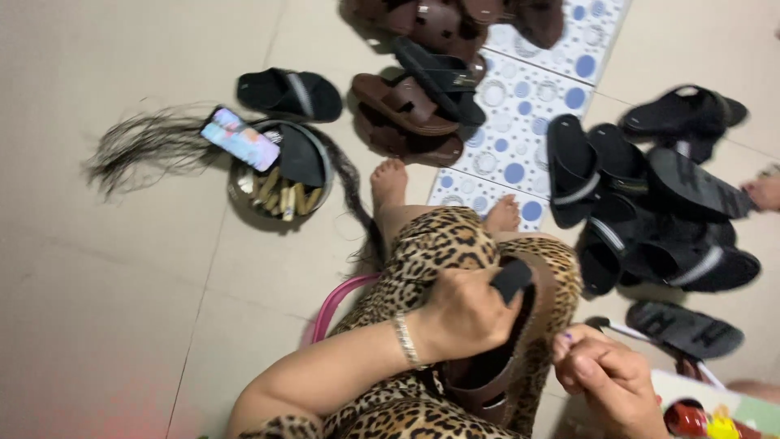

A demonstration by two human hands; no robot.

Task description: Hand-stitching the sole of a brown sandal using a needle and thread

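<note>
Both hands on brown sandal with black strap

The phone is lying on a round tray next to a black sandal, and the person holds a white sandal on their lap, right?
Not quite. In the head view the sandal on the lap, held by the left hand, is brown, not white. The phone does lie on the round tray, beside a black sandal.

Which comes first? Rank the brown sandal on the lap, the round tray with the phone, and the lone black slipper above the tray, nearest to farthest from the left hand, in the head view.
1. Brown sandal: on the lap, gripped by the left hand.
2. Round tray: on the floor, upper left.
3. Black slipper: beyond the tray, farther up.
</note>
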